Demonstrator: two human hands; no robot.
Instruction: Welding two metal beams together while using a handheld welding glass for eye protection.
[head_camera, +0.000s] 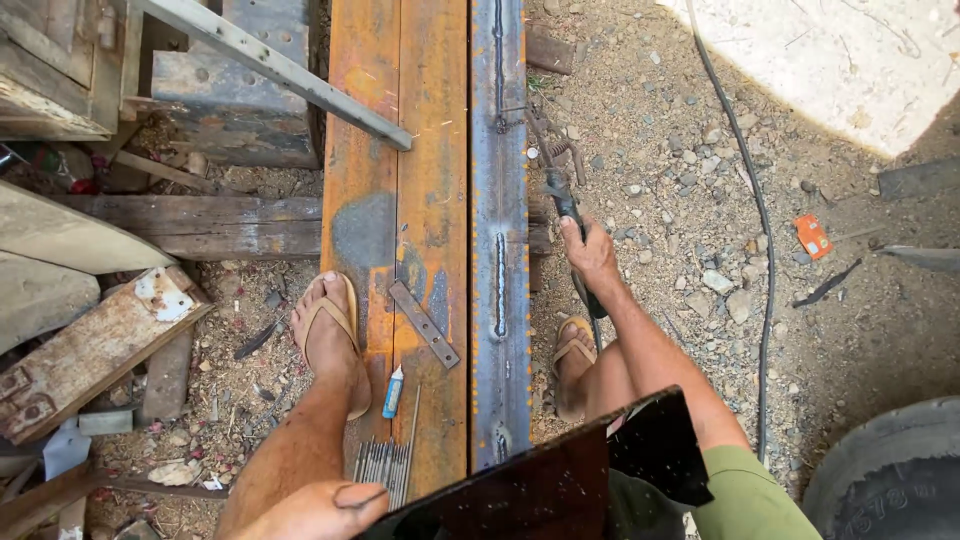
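1. The right hand (590, 250) is wrapped in a fist around the dark handle of one welding electrode holder (560, 195), held just right of the steel and pointing away from the person.
2. The left hand (320, 510) sits at the bottom edge, thumb showing, gripping the lower corner of one dark welding shield (560, 480); its fingers are hidden behind the shield.
3. Two long rusty steel beams (400, 150) lie side by side on the ground, running away from the person, with one grey welded plate (498, 250) along their right side showing several short weld beads.
4. On the beams lie one small flat metal strip (424, 323) with holes, one blue-and-white marker (393, 392), and one bundle of welding rods (385, 465), too many to count.
5. Two feet in sandals: the left foot (330, 335) rests on the beam's left edge, the right foot (573, 355) on gravel.
6. One black cable (765, 270) trails over the gravel at the right.
7. One angle bar (290, 70) crosses the top left.
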